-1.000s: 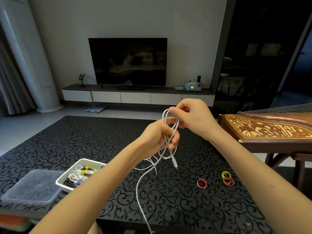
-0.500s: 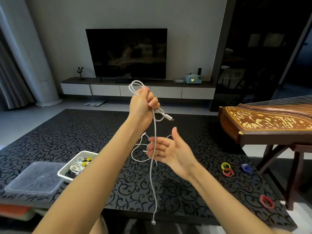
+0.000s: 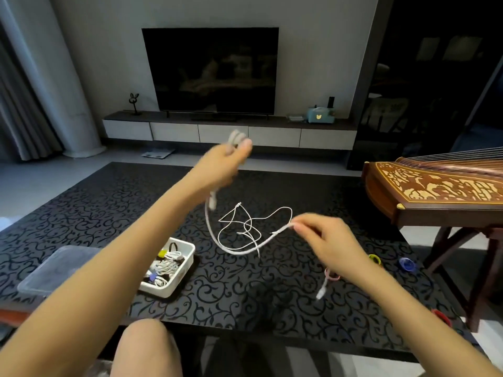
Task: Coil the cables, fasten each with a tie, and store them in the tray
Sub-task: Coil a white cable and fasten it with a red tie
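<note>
Clenched high over the table (image 3: 81,213), the left hand (image 3: 223,164) grips a bunch of loops of a white cable (image 3: 239,250), the loop tops poking out above the knuckles. From that fist the cord drops, sags in a slack curve above the table and rises to the right hand (image 3: 324,235), which pinches it between thumb and fingertips; the free end with its plug (image 3: 321,292) dangles below that hand. Both hands are blurred, so the exact finger placement is hard to read.

A second, thinner white cable (image 3: 245,221) lies tangled on the table between the hands. The white tray (image 3: 187,257), just left of it, already holds several tied bundles. Coloured ties (image 3: 407,263) lie near the right edge.

Judging by its sag, the cord is light, limp and smooth. It will likely spring out of its loops if the fist loosens, so the bundle wants holding at its middle, where a tie can go round. The tail is best guided near the plug, where the stiffer end gives some control.
</note>
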A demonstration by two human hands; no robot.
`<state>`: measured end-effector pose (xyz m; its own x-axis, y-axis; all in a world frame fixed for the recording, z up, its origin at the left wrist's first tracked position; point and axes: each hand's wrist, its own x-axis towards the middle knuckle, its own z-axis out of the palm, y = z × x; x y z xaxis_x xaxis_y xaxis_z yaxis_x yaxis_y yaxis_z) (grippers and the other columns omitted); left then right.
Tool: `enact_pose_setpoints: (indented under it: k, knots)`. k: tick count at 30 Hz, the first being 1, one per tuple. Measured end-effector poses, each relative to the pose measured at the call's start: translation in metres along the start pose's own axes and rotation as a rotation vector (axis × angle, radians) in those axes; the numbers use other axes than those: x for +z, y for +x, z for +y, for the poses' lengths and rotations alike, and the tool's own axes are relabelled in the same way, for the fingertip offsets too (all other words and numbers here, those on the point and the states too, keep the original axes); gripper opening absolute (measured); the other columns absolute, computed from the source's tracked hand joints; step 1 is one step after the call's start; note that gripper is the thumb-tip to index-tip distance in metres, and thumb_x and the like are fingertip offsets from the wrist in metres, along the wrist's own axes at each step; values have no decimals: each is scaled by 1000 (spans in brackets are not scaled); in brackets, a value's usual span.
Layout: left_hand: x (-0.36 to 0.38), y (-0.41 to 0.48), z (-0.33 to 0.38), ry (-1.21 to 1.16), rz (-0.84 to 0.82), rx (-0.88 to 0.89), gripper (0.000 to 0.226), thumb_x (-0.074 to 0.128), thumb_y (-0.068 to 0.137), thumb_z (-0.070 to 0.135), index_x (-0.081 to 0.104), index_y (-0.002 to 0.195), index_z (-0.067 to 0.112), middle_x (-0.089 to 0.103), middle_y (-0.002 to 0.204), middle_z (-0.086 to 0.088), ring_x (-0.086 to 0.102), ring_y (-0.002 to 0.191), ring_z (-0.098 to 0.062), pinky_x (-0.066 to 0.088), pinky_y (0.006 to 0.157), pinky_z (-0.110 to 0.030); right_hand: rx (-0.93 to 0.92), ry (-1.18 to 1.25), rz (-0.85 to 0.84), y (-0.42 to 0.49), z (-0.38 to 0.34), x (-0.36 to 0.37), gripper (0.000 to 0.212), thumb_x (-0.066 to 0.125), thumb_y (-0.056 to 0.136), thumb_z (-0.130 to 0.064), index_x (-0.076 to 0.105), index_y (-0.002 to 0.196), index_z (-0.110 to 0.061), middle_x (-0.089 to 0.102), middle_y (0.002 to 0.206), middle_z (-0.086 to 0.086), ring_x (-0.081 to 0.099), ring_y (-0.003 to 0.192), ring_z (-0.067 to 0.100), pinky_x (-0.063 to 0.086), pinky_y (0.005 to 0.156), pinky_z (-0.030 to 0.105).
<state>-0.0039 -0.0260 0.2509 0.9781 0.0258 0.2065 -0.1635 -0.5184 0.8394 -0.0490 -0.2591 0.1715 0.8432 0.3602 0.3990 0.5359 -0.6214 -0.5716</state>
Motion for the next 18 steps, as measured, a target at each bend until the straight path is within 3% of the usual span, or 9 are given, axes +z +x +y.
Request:
enact_pose_setpoints:
  k: [3,5,8,11,15,18]
  knots:
    - [27,-19,-1,-209,-384,-201,86,43,60,89,58,93,11,38,54,10,34,45,-7,29,45,-19,-31,-116,172,22,-12,-12,15,57,93,-27,67,97,-17,70,84,-4,65,80,19,49,74,38]
    - [39,-27,-7,-256,-512,-181,84,50,55,90,58,89,14,37,57,8,34,49,-8,30,50,-21,-43,-122,262,35,-20,-17,14,57,93,-28,62,92,-14,66,74,-1,62,71,21,48,68,38]
    - [49,-36,-14,-329,-630,-118,46,72,69,52,53,83,12,36,61,6,33,52,-8,28,55,-22,-117,-108,271,47,-33,-23,13,60,92,-27,62,89,-14,67,76,-2,63,73,16,47,67,32]
    - [52,-41,-12,-407,-688,-117,28,65,73,16,50,97,10,44,60,6,39,51,-5,32,52,-17,-158,-133,205,56,-40,-25,15,63,89,-30,67,87,-16,68,77,-4,63,75,13,50,72,34]
    - [55,-48,-15,-456,-784,-100,15,55,79,9,51,93,9,47,61,9,41,54,-5,36,52,-14,-144,-225,302,66,-40,-33,20,61,89,-35,67,86,-16,67,75,-1,61,72,16,48,70,35]
    - [61,-51,-17,-566,-699,-134,11,45,92,2,50,86,10,44,64,4,41,55,-8,36,52,-16,-133,-202,277,69,-39,-34,18,60,91,-31,67,87,-15,65,73,-1,59,71,15,46,70,33]
